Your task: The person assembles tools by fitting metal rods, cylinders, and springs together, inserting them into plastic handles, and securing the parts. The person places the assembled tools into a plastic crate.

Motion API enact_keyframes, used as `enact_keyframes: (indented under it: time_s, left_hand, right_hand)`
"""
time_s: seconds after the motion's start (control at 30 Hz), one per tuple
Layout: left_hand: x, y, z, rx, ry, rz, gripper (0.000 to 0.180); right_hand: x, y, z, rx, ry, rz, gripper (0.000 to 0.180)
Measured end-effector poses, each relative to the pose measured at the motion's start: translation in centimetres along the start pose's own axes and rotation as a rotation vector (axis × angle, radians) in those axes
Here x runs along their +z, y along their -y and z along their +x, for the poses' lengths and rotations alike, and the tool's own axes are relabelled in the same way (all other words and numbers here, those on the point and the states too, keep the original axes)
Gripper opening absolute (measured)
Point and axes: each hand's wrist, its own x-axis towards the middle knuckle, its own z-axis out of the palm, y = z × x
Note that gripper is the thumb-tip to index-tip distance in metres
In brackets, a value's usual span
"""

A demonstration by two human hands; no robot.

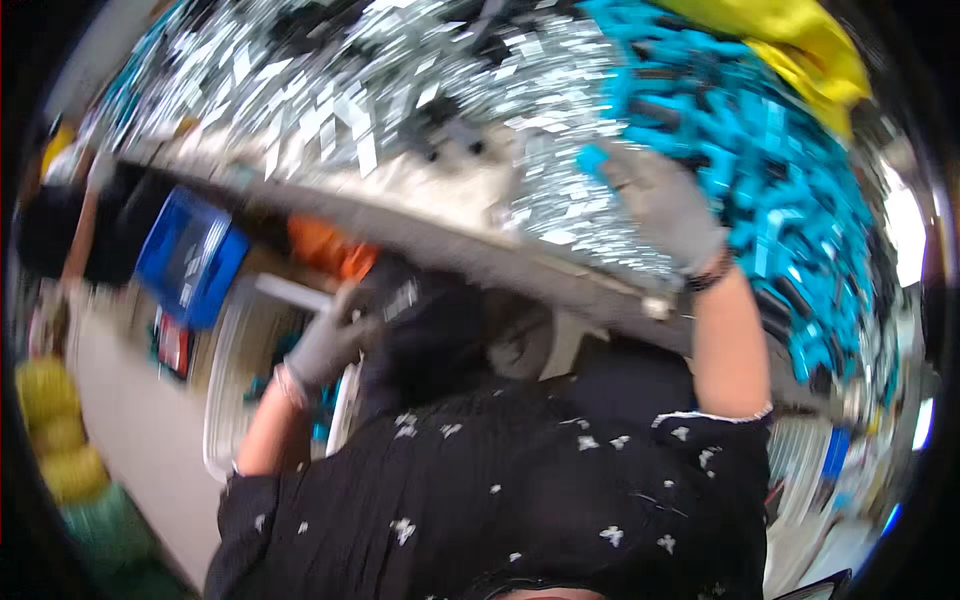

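Note:
My right hand (668, 208), in a grey work glove, is over the heap of small shiny silvery pieces (575, 195) on the table. A small teal piece (592, 160) shows at its closed fingertips; blur hides its exact kind. Just right of this hand lies a large pile of teal plastic parts (770, 170), mixed with black ones. My left hand (335, 338), gloved too, hangs below the table's edge beside a white plastic bin (225, 400). Its fingers are apart, and nothing shows in them. Some teal parts (325, 400) are in the bin.
The table's edge (430, 235) runs across in front of me. A blue crate (190, 255) and an orange bag or cloth (330, 247) are at left. Yellow material (800, 45) lies at the far right. Another person's arm (85, 225) shows at far left, near yellow sacks (60, 430).

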Motion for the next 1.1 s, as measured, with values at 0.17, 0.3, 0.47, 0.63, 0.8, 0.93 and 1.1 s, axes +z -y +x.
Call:
enact_keyframes:
  time_s: [0.17, 0.3, 0.47, 0.63, 0.8, 0.93, 1.1]
  left_hand:
    - [-10.7, 2.4, -3.2, -0.031, -0.451, 0.413, 0.026]
    - [-14.4, 9.7, -6.1, -0.231, -0.58, 0.31, 0.028]
    - [-11.9, 16.3, -4.4, -0.162, -0.74, -0.109, 0.026]
    - [-7.6, 5.1, -2.1, 0.277, -0.783, -0.138, 0.017]
    - [-4.2, -2.6, -1.3, 0.227, -0.45, 0.11, 0.016]
    - [-1.3, -1.1, -1.5, -0.095, -0.079, -0.06, 0.02]
    - [2.8, 1.9, 1.0, -0.152, 0.213, -0.05, 0.041]
  right_hand:
    - [1.8, -1.3, 1.6, 0.088, -0.067, -0.209, 0.026]
    - [-0.3, 0.2, -0.1, -0.052, -0.336, -0.215, 0.024]
    - [0.0, 4.3, -7.2, 0.262, -0.632, -0.024, 0.023]
    - [3.0, 6.1, -9.7, 0.18, -0.459, -0.075, 0.034]
    - [7.3, 7.9, -12.5, 0.447, -0.588, 0.179, 0.028]
    - [7.0, 8.2, -14.3, 0.126, -0.445, 0.249, 0.028]
    - [9.1, 7.2, -24.2, 0.372, -0.414, 0.223, 0.026]
